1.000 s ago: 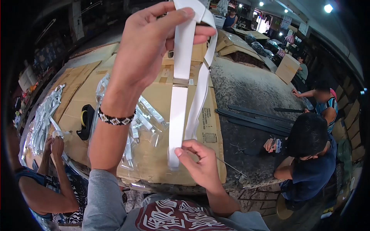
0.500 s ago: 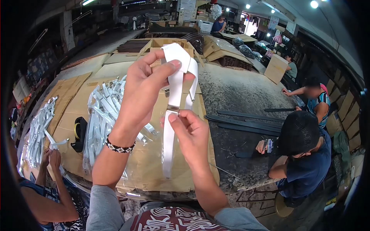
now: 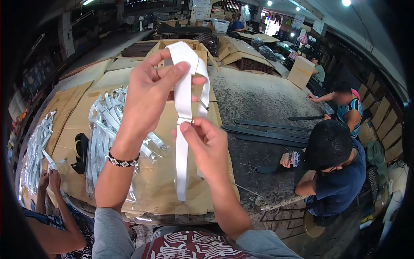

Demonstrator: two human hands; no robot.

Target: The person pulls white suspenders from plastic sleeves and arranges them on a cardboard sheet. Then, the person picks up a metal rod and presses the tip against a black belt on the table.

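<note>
A white strap (image 3: pixel 183 129) is held up in the air above the cardboard-covered table (image 3: pixel 172 190), folded over at the top where it is pinched between the thumb and fingers of the left hand (image 3: pixel 148 93). Its longer end hangs straight down in front of the person's chest, and a shorter end drops behind it on the right. At mid-length a small metal clip (image 3: pixel 186 120) is seated across the strap, and this spot is gripped by the thumb and forefinger of the right hand (image 3: pixel 206 149), which is closed on the strap just under the clip. The piece is judged to be about midway through fitting or checking: the fold is made and the clip is on, but the strap is not yet laid down. A clear bag of white strips (image 3: pixel 108 129) lies on the cardboard to the left, which suggests that a good share of the batch is left or already bundled; which cannot be told. Black strips (image 3: pixel 267 134) lie on the bare tabletop to the right, near a seated person in a dark shirt (image 3: pixel 340 181).
</note>
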